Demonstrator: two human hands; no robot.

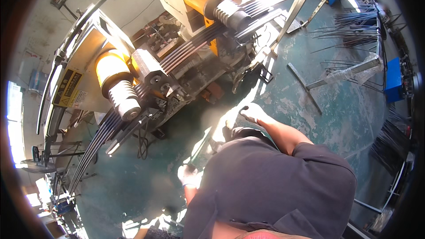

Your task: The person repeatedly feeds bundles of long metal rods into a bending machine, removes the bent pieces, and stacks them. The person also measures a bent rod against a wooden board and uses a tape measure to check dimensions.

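Observation:
My left hand, in a pale glove, hangs beside my dark shirt over the green floor. Strong sunlight washes out its fingers, so I cannot make out their shape. In front of my body is my right hand, also in a pale glove with a dark patch near the fingers. Glare hides whether it is open or closed, and no held thing shows in either hand. Ahead of me stands a machine with orange housings and two ribbed rollers, apart from both hands. Several long metal rods run through it.
A metal rack at the right bears many thin rods. Near it, a metal T-shaped frame rests on the worn green floor. Blue equipment stands at the far right, and a black cable loops below the machine.

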